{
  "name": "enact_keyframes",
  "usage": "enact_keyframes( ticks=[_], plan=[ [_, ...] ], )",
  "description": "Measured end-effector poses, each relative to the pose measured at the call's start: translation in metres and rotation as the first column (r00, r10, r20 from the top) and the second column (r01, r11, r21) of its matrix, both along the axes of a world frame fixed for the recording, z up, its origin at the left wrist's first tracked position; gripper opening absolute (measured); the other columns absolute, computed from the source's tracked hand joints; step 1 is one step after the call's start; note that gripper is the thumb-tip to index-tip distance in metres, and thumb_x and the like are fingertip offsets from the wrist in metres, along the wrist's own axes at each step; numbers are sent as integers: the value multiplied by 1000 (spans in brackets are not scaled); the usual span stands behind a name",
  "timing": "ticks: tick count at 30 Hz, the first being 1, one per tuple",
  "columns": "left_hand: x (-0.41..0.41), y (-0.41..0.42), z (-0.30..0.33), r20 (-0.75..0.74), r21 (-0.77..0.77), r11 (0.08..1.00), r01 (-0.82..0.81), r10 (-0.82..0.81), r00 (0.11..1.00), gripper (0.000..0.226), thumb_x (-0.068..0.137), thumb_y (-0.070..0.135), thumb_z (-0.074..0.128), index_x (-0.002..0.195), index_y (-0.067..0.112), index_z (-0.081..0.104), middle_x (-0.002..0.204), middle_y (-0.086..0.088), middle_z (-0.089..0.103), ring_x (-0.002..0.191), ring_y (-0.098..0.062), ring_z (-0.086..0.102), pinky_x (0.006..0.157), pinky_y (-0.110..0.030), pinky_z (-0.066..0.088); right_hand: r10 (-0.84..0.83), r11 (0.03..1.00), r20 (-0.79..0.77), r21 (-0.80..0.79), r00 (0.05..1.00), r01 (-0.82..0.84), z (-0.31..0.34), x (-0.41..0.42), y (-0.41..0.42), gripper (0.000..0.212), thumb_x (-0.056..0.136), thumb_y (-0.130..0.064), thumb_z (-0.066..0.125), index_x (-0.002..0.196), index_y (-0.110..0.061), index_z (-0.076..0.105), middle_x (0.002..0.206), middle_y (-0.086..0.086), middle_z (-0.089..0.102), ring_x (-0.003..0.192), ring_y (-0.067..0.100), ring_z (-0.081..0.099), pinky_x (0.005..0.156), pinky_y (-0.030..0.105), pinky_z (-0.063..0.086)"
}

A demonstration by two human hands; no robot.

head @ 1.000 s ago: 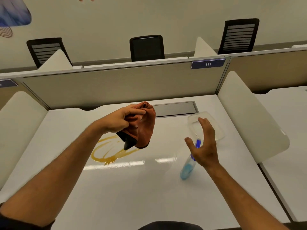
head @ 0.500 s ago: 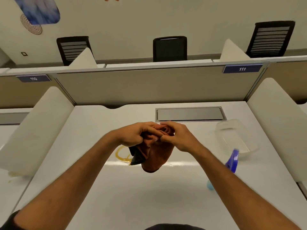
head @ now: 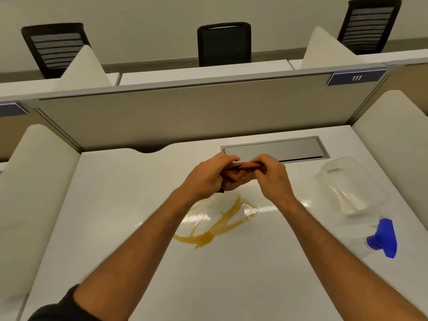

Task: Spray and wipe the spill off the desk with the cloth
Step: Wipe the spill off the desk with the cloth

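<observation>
Both hands hold a bunched orange-red cloth [head: 238, 176] in the air above the white desk [head: 231, 274]. My left hand [head: 208, 177] grips its left part and my right hand [head: 271, 174] pinches its top right edge; most of the cloth is hidden between them. A yellow-brown spill [head: 215, 224] in looping streaks lies on the desk just below and in front of the hands. The spray bottle's blue trigger head [head: 383, 238] shows at the right, beyond my right forearm; its body is barely visible.
A clear plastic container [head: 345, 184] lies on the desk at the right, behind the spray bottle. A grey cable hatch [head: 275, 149] is set into the desk's back. Beige partitions wall the desk at the back and both sides. Black chairs stand beyond.
My right hand left the spray bottle and joined my left hand on the cloth. The cloth, hanging loose before, is now bunched tight between both hands, and the spill is uncovered below.
</observation>
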State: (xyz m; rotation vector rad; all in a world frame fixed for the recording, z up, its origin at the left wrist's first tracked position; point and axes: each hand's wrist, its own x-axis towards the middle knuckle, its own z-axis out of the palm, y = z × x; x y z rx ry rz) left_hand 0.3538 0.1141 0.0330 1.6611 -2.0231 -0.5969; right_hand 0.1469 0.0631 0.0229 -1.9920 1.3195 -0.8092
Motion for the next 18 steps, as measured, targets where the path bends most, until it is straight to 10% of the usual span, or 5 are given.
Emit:
enact_keyframes(
  ticks=[6, 12, 15, 18],
  plan=[
    [-10, -30, -80, -47, 218, 964, 151, -144, 989, 51, 90, 1, 55, 132, 29, 60, 125, 5, 67, 97, -17, 68, 83, -32, 59, -52, 991, -160, 114, 986, 70, -84, -25, -3, 19, 89, -2, 64, 104, -12, 68, 103, 4, 67, 96, 18, 57, 84, 28, 48],
    [-14, -22, -157, -176, 536, 774, 337, -288, 941, 59, 76, -4, 59, 127, 23, 68, 125, 6, 70, 110, -13, 64, 90, -24, 52, 276, 922, -336, 358, 901, -148, -155, -49, 22, 13, 75, -12, 62, 78, -24, 64, 77, -17, 59, 76, 7, 54, 90, 33, 46],
    [3, -10, -176, -358, 643, 679, 354, -142, 923, 39, 78, 16, 72, 112, 34, 73, 108, 22, 72, 98, 2, 67, 82, -15, 53, 302, 911, -345, 378, 889, -162, -170, -46, 22, 11, 81, -43, 59, 79, -33, 62, 81, -22, 61, 83, 1, 55, 101, 27, 36],
    [41, 11, -189, -402, 485, 874, 26, 196, 895, 18, 82, 24, 72, 96, 34, 75, 103, 20, 73, 102, -3, 68, 89, -23, 52, 97, 958, -228, 285, 969, -29, -178, -28, 18, 23, 91, -50, 54, 107, -35, 60, 104, -17, 63, 95, 1, 56, 88, 22, 48]
  ],
)
